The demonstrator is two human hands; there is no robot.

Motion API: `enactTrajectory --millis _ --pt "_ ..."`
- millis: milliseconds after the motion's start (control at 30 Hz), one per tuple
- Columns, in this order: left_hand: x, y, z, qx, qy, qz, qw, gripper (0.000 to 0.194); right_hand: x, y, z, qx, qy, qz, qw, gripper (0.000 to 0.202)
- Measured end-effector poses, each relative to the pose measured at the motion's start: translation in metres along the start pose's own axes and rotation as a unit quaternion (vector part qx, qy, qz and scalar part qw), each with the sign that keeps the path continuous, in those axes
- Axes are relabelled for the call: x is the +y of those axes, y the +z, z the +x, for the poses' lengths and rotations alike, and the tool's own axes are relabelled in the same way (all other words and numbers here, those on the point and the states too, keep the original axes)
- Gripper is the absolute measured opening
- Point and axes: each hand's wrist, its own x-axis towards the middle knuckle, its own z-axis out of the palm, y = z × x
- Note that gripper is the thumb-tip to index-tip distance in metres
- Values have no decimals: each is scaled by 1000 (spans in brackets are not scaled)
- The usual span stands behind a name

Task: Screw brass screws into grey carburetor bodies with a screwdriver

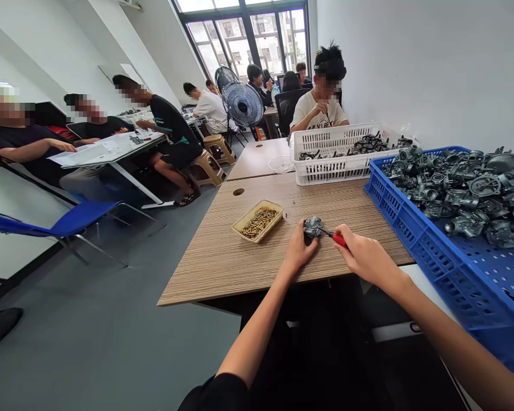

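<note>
My left hand (298, 250) grips a grey metal carburetor (313, 226) low over the wooden table (209, 257). In my right hand (362, 251) is a screwdriver with a red handle (339, 240). Its dark shaft points left and reaches the carburetor; the exact spot where the tip meets it is too small to make out. Left of my hands stands a cream plastic tray (235, 229) holding many small brass-coloured parts (260, 222). One or two tiny pieces lie on the table between that tray and the carburetor.
A blue crate (437, 268) heaped with carburetors (462, 188) stands at the right. Behind the table, a white basket (338, 171) holds more metal parts. A person (319, 111) sits facing me; others sit farther back. A blue chair (81, 220) and a fan (242, 104) are at left.
</note>
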Motion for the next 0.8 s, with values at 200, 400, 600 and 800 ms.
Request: enactTrajectory --millis 200,400,600,800 --pt "0 0 1 0 3 6 1000 67 2 -1 1 1 -1 -2 1000 13" --pt "1 -2 1 2 -5 5 1000 64 4 -5 2 5 17 -15 1000 15" --pt "3 -2 1 -9 -18 14 1000 65 5 -7 3 14 28 -33 999 19" --pt "3 -3 2 -25 -12 0 1000 64 9 -6 3 31 41 -42 998 21"
